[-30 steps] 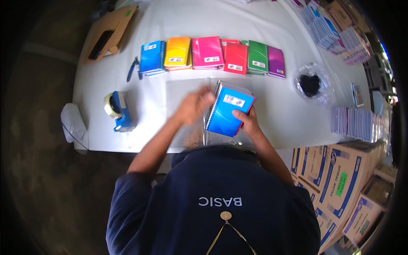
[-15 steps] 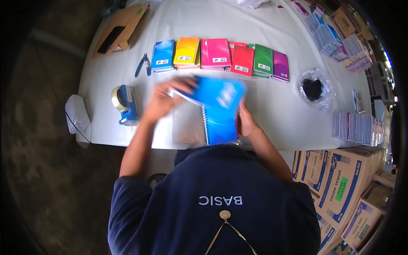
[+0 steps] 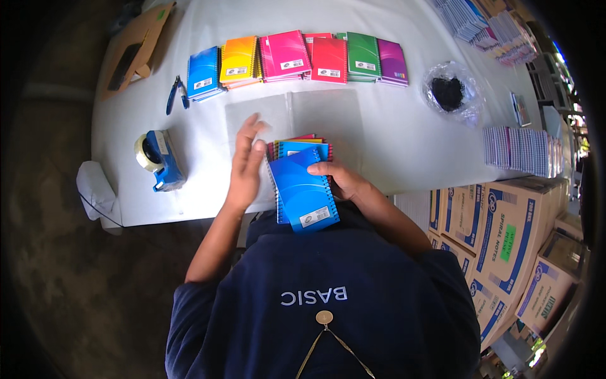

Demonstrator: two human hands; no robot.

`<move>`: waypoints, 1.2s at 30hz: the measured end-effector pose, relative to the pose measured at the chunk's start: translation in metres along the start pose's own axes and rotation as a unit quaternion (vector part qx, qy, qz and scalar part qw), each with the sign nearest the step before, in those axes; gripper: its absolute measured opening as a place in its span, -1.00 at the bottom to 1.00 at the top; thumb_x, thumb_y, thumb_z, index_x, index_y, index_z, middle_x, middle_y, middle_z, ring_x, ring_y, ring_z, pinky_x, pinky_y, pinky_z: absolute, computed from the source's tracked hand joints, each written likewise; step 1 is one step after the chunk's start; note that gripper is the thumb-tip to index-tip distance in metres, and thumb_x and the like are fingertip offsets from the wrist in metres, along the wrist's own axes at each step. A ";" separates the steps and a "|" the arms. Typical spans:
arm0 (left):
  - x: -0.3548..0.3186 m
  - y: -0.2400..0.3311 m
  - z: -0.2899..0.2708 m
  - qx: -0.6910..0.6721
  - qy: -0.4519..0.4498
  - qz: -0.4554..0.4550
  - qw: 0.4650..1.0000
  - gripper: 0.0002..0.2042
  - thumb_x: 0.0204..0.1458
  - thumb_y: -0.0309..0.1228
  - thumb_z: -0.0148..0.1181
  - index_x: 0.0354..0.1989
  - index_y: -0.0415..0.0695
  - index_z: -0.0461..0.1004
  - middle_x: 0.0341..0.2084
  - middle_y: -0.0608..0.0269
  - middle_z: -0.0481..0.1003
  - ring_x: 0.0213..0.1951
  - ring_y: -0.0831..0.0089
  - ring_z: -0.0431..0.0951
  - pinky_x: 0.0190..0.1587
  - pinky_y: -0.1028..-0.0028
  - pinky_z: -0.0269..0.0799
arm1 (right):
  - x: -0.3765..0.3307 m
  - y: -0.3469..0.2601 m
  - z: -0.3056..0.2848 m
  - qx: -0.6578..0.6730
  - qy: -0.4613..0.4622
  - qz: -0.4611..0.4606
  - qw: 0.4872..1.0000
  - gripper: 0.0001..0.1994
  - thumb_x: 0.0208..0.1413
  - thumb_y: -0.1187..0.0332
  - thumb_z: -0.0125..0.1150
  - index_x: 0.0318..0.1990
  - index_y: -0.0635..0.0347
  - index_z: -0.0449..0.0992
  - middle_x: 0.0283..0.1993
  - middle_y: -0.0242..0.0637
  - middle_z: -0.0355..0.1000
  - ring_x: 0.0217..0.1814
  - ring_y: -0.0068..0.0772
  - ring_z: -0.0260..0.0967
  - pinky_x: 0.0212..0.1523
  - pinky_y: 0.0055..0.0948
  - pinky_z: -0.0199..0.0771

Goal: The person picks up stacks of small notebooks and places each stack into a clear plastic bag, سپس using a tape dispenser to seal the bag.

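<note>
A stack of small spiral notebooks sits at the table's near edge against my body, a blue spiral notebook (image 3: 303, 189) lying slightly askew on top. Beneath it, the edges of another blue, a yellow and red or pink ones show. My right hand (image 3: 346, 182) grips the stack's right side, thumb pressed on the top cover. Just left of the stack my left hand (image 3: 246, 167) is raised with its fingers apart, holding nothing; the fingertips are a little blurred. Beyond both hands, clear plastic sleeves (image 3: 328, 117) lie flat on the white table.
Notebook piles by colour stand in a row at the back, among them a pink pile (image 3: 285, 54). To the left are a blue tape dispenser (image 3: 161, 161), cutters (image 3: 177, 95) and a cardboard piece (image 3: 142, 47). At right are a plastic bag of black bits (image 3: 449, 93), wrapped notebooks (image 3: 517, 150) and cartons (image 3: 505, 240).
The blue notebook that was raised and blurred in my hands now lies on the stack. My left hand has let go of it. The stack has come nearer my body, uncovering the plastic sleeves.
</note>
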State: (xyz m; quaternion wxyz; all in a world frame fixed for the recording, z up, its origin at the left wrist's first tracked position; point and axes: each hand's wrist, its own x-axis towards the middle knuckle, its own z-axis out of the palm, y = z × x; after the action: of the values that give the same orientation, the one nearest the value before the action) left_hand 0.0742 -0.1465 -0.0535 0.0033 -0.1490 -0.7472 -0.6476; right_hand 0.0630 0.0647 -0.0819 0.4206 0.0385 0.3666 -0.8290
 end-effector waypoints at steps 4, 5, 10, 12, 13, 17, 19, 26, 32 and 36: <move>-0.004 0.026 0.015 -0.220 -0.019 -0.191 0.956 0.02 -0.29 -0.19 0.49 0.30 -0.18 -0.09 0.18 -0.02 0.14 0.25 0.21 0.10 0.29 0.28 -0.06 | -0.009 -0.014 0.012 -0.140 -0.003 -0.167 0.976 -0.27 -0.16 0.32 0.29 0.22 0.25 0.13 0.05 -0.20 0.30 0.12 -0.30 0.26 0.14 -0.33 0.24; -0.002 0.030 0.019 -0.166 0.008 -0.207 0.964 -0.03 -0.35 -0.35 0.52 0.24 -0.21 -0.03 0.09 0.05 0.20 0.17 0.26 0.22 0.23 0.29 0.09 | -0.010 -0.013 0.013 -0.227 -0.011 -0.254 0.940 -0.20 -0.20 0.30 0.31 0.26 0.24 0.08 0.11 -0.20 0.25 0.17 -0.29 0.20 0.20 -0.33 0.16; -0.008 -0.039 0.035 -0.151 0.050 -0.131 0.979 -0.05 -0.43 -0.42 0.56 0.15 -0.18 -0.02 -0.05 0.12 0.26 0.04 0.35 0.32 0.09 0.36 0.28 | 0.023 0.013 -0.027 -0.228 0.030 -0.312 0.922 -0.08 -0.28 0.13 0.44 0.26 0.21 0.06 0.10 -0.22 0.19 0.19 -0.34 0.14 0.22 -0.36 0.09; -0.007 -0.055 0.042 -0.107 0.039 -0.098 0.989 -0.04 -0.45 -0.39 0.58 0.13 -0.18 -0.02 -0.06 0.11 0.26 0.04 0.32 0.32 0.09 0.35 0.28 | 0.037 0.034 -0.048 -0.244 0.065 -0.318 0.914 -0.07 -0.32 0.07 0.48 0.23 0.22 0.10 0.07 -0.22 0.21 0.17 -0.36 0.16 0.19 -0.36 0.13; -0.007 -0.064 0.044 -0.063 0.032 -0.058 0.996 -0.03 -0.48 -0.37 0.59 0.12 -0.18 -0.01 -0.06 0.10 0.26 0.04 0.30 0.31 0.09 0.34 0.27 | 0.041 0.039 -0.054 -0.264 0.094 -0.325 0.903 -0.05 -0.35 0.01 0.51 0.20 0.23 0.13 0.04 -0.23 0.23 0.14 -0.38 0.19 0.15 -0.37 0.18; -0.010 -0.072 0.049 -0.036 0.048 -0.028 0.998 -0.01 -0.50 -0.34 0.61 0.10 -0.18 -0.03 -0.11 0.11 0.27 -0.01 0.34 0.33 0.06 0.35 0.27 | 0.045 0.037 -0.042 -0.189 0.066 -0.429 0.881 -0.10 -0.41 -0.02 0.55 0.10 0.24 0.23 0.04 -0.22 0.31 0.07 -0.43 0.27 0.06 -0.41 0.29; -0.009 -0.073 0.050 -0.039 0.068 0.014 0.997 -0.12 -0.45 -0.29 0.58 0.08 -0.17 0.10 -0.12 0.11 0.28 -0.02 0.28 0.34 0.03 0.32 0.28 | 0.047 0.043 -0.053 -0.233 0.069 -0.414 0.877 -0.10 -0.43 0.00 0.56 0.09 0.24 0.23 0.07 -0.19 0.30 0.09 -0.39 0.27 0.07 -0.38 0.28; -0.021 -0.094 0.036 0.401 -0.033 0.040 0.915 -0.41 -0.20 -0.06 0.32 -0.01 -0.12 0.36 -0.09 0.09 0.31 0.01 0.09 0.24 0.09 0.20 0.11 | 0.042 0.058 -0.075 -0.585 0.183 -0.373 0.696 -0.12 -0.43 0.16 0.58 0.12 0.21 0.23 0.01 -0.10 0.36 0.02 -0.03 0.35 0.05 -0.20 0.33; -0.014 -0.075 0.029 0.426 -0.047 -0.062 0.901 -0.32 -0.23 0.03 0.34 0.01 -0.18 0.33 -0.14 0.05 0.33 0.00 0.11 0.28 0.06 0.18 0.07 | 0.040 0.023 -0.056 -0.655 0.091 -0.386 0.643 -0.27 -0.32 0.11 0.51 0.01 0.29 0.31 -0.16 -0.01 0.44 -0.09 -0.02 0.42 -0.05 -0.19 0.39; 0.000 -0.037 0.012 0.067 0.025 -0.208 0.975 -0.20 -0.22 0.15 0.31 -0.05 -0.39 0.32 -0.37 -0.07 0.50 -0.28 0.19 0.52 -0.16 0.28 0.40 | 0.025 -0.006 0.010 -0.541 0.269 -0.248 0.757 -0.35 -0.08 -0.18 0.23 -0.25 0.41 0.45 -0.34 0.10 0.46 -0.31 0.07 0.45 -0.26 -0.14 0.43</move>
State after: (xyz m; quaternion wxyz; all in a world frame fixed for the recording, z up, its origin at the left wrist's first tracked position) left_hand 0.0680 -0.1389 -0.0911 -0.1029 0.0270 -0.8032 -0.5862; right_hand 0.0452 0.0444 -0.0807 0.0348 -0.0667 0.8489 -0.5232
